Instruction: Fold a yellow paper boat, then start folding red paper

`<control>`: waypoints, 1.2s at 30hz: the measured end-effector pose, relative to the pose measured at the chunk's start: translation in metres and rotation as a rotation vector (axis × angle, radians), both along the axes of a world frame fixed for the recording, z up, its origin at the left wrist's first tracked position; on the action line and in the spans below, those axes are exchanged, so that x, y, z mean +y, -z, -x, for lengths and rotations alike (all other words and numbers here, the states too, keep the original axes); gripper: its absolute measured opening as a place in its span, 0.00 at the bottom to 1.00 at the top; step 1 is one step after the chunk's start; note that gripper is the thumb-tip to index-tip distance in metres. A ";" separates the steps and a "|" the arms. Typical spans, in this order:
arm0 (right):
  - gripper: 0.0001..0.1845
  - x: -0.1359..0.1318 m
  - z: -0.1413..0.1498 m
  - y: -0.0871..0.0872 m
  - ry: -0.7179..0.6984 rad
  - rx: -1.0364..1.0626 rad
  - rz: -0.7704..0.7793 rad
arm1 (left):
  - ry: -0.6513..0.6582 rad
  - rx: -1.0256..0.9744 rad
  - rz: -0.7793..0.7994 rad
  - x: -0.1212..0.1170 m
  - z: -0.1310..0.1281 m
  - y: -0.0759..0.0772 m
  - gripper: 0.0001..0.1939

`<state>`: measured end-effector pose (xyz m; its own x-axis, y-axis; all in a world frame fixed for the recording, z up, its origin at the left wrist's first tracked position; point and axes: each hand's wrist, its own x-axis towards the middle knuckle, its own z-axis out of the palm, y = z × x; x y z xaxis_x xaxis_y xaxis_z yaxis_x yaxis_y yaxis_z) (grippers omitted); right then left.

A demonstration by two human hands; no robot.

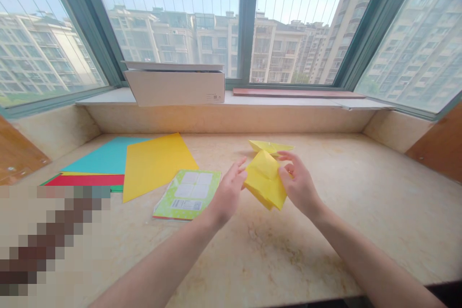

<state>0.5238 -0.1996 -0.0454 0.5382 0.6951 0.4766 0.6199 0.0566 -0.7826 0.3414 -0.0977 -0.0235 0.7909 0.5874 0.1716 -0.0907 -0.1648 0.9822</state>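
A partly folded yellow paper piece (265,179) is held above the marble sill between both hands. My left hand (228,193) pinches its left edge with fingers curled. My right hand (299,184) grips its right side, thumb and fingers pressed on the paper. Just behind it, a finished yellow folded paper shape (270,146) lies flat on the sill.
A yellow sheet (155,163) overlaps a stack of teal, red and green sheets (103,160) at the left. A green paper pack (187,193) lies beside my left hand. A white box (176,85) and a reddish board (292,92) rest on the window ledge.
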 end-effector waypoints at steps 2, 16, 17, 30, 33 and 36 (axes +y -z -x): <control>0.14 0.001 -0.004 0.004 0.017 -0.046 0.087 | -0.120 0.099 -0.273 0.007 0.003 0.003 0.33; 0.08 -0.014 -0.022 -0.013 -0.490 -0.225 0.487 | 0.363 0.367 -0.834 0.026 0.009 0.011 0.16; 0.06 -0.016 -0.026 -0.016 -0.531 -0.229 0.507 | 0.329 0.382 -0.778 0.027 0.007 0.010 0.15; 0.09 -0.003 -0.024 0.006 -0.220 -0.128 0.595 | 0.079 0.405 -0.573 0.042 0.014 0.003 0.10; 0.15 -0.005 -0.028 0.006 -0.207 -0.097 0.647 | 0.071 0.449 -0.561 0.039 0.016 -0.001 0.10; 0.19 -0.006 -0.032 0.005 -0.214 -0.083 0.676 | 0.035 0.469 -0.540 0.037 0.014 -0.003 0.09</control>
